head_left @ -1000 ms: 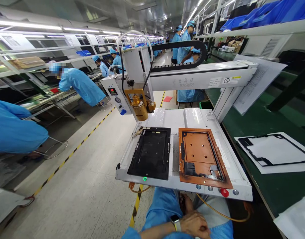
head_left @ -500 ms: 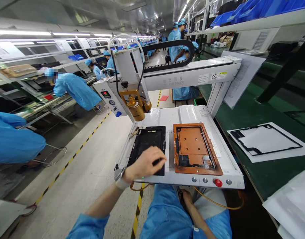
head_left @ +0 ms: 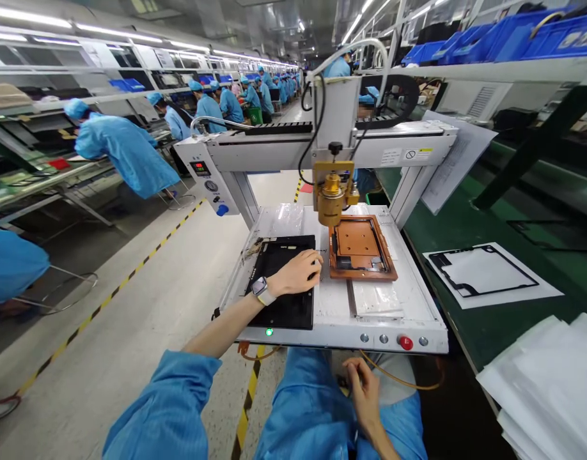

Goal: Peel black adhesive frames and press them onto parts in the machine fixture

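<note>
My left hand (head_left: 299,272), with a watch at the wrist, is above the right side of a black flat fixture (head_left: 288,313) on the white machine bed. Its fingers are curled in, and whatever they may hold is hidden. My right hand (head_left: 364,383) rests low over my lap, in front of the machine, its fingers bent and close together with nothing visible in them. To the right of my left hand lies an orange-brown fixture (head_left: 358,241) carrying a thin black frame. A brass-coloured dispensing head (head_left: 332,201) hangs over that fixture's left rear corner.
A red button (head_left: 405,343) and several metal buttons line the machine's front edge, with a lit green lamp (head_left: 269,332) at left. On the green bench a black frame lies on white paper (head_left: 495,275), near stacked white sheets (head_left: 552,383). Co-workers sit along the left.
The dispensing head has travelled right along the gantry. The orange-brown fixture has slid back, away from me. My left hand has moved slightly farther in; my right hand shows more fully.
</note>
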A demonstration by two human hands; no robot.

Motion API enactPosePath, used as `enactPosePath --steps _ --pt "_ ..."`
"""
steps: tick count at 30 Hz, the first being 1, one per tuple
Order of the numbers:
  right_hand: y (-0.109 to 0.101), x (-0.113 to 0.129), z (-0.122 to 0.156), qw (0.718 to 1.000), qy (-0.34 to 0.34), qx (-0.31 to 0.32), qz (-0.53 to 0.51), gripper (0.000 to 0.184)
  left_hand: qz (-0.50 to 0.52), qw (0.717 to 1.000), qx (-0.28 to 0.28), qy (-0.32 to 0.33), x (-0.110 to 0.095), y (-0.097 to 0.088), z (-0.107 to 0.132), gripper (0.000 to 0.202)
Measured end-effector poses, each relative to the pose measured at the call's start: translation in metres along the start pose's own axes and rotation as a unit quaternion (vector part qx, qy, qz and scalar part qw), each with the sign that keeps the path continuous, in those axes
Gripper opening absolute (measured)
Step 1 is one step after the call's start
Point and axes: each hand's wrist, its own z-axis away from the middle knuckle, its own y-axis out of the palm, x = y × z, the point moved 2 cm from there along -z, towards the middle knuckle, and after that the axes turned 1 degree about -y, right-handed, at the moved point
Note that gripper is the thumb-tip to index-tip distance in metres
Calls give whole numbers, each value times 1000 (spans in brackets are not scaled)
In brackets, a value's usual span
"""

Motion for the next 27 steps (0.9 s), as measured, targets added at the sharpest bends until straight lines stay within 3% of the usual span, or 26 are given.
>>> enactPosePath --steps 2,4,7,10,11,13,15,17,20,22,25,27 --pt "-5 62 -9 976 -219 -7 23 27 27 999 -42 9 2 -28 4 28" --pt "0 117 -24 934 -355 -16 32 28 45 995 -89 13 7 -61 13 32" --pt "35 160 -56 902 -423 27 82 27 62 985 -161 9 16 -107 38 35" --pt "86 162 -86 861 -462 76 200 32 83 970 -229 -4 19 -137 68 45" --pt "103 160 -94 849 -450 128 247 35 91 964 -248 -8 19 -143 78 49" --pt "127 162 -109 828 -364 273 327 36 103 955 -278 -19 20 -151 96 56" --pt "135 177 -119 804 -238 399 371 34 105 946 -306 -34 23 -154 109 63" --pt "130 201 -129 791 -144 457 380 37 108 934 -337 -39 27 -154 116 70" --pt "118 230 -140 787 -81 491 365 42 134 915 -382 -7 32 -149 113 79" --pt "110 234 -144 793 -67 495 349 40 154 902 -403 14 31 -145 106 82" --pt "94 216 -138 827 -68 468 303 33 176 889 -422 17 25 -139 93 84" --pt "75 200 -128 870 -131 417 227 26 190 880 -435 26 19 -135 85 84"
